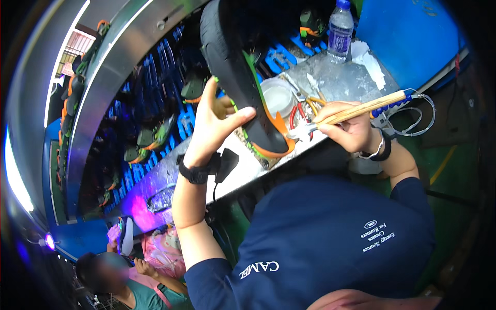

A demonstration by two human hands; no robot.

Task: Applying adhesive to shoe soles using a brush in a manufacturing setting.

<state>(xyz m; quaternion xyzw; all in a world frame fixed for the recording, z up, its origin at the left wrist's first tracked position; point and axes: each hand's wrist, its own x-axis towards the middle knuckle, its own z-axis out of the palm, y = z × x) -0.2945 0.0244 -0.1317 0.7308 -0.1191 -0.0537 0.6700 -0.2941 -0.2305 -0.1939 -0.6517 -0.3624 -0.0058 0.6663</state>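
Observation:
A black shoe sole (pixel 227 62) with orange and green edges stands tilted in front of me, its heel end low over the white worktop (pixel 235 173). My left hand (pixel 214 124) is closed round its middle, the thumb pressed on the black face. In my right hand (pixel 346 126) is a brush (pixel 372 107) with a pale wooden handle, held like a pen. Its whitish tip is at the orange heel edge; whether it touches I cannot tell. Behind the heel sit a translucent bowl (pixel 277 96) of pale liquid and red-handled pliers (pixel 294 118).
Yellow-handled tools (pixel 314 105) and a capped water bottle (pixel 340 33) stand farther back on the bench, near white paper (pixel 369 64). Blue racks (pixel 186 121) carry shoe parts along the left. At lower left, a co-worker in a teal top (pixel 147 295) holds a sole (pixel 125 237).

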